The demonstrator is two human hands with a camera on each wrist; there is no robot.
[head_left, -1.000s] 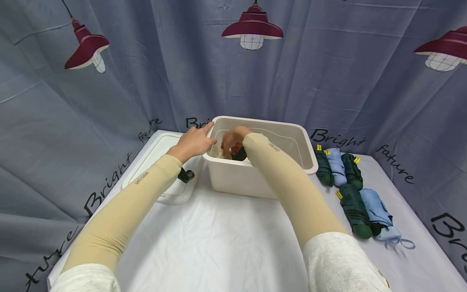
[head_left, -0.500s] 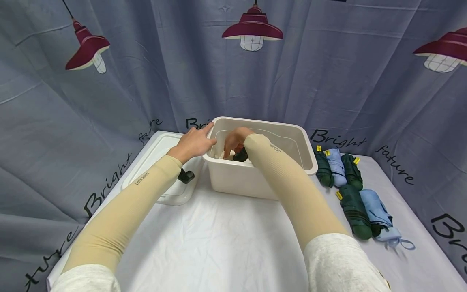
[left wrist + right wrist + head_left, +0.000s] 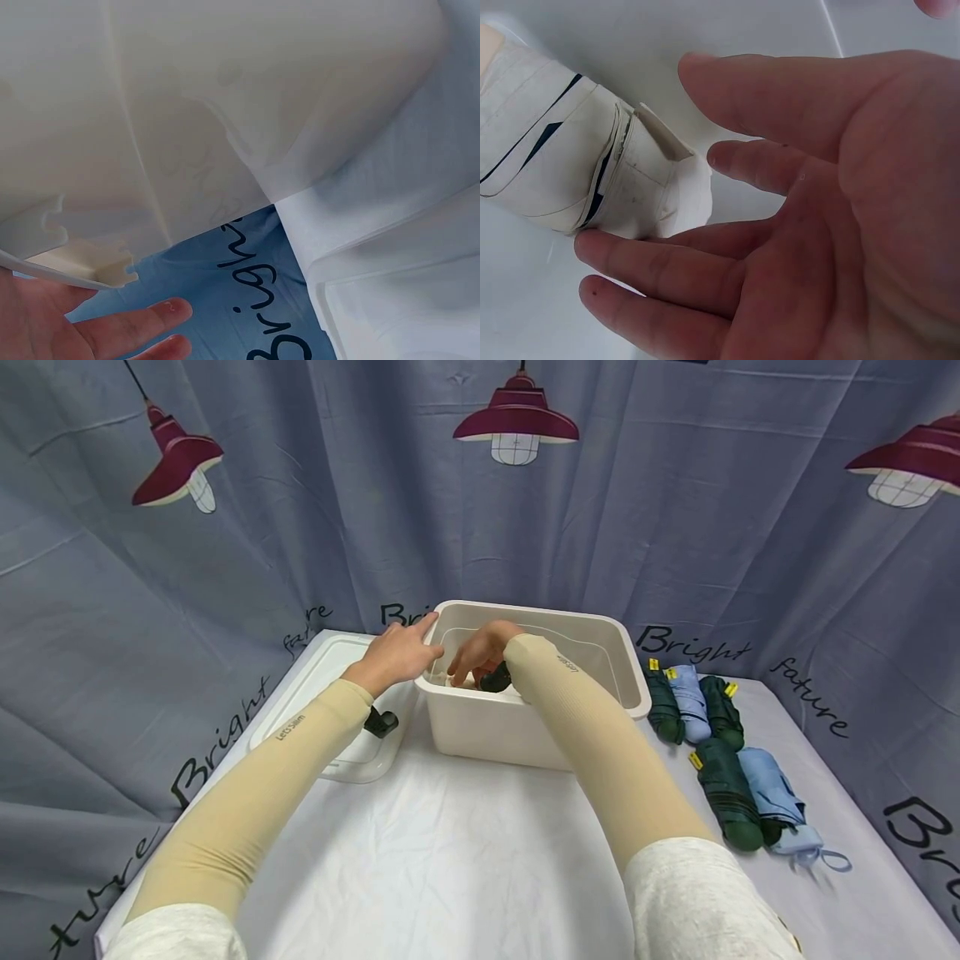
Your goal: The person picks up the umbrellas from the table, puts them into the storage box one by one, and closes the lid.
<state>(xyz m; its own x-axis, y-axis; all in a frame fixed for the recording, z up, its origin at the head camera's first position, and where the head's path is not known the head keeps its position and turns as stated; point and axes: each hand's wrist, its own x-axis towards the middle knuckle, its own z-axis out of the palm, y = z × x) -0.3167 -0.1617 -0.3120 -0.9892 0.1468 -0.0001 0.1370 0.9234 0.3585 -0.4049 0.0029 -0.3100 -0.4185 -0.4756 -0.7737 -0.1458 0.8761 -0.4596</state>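
A white plastic bin stands at the middle of the table. My left hand rests on its left rim with the fingers straight, holding nothing. My right hand reaches down inside the bin. In the right wrist view this hand is spread open, and its fingers lie against a white folded umbrella with dark stripes on the bin floor. A dark green folded umbrella lies in the bin beside the right wrist.
The bin's lid with a black latch lies to the left. Several folded umbrellas, dark green and light blue, lie in rows on the right of the white tablecloth. A grey printed curtain hangs behind.
My right hand's fingers have uncurled and stretched out to the left inside the bin. The left hand and the bin have stayed put.
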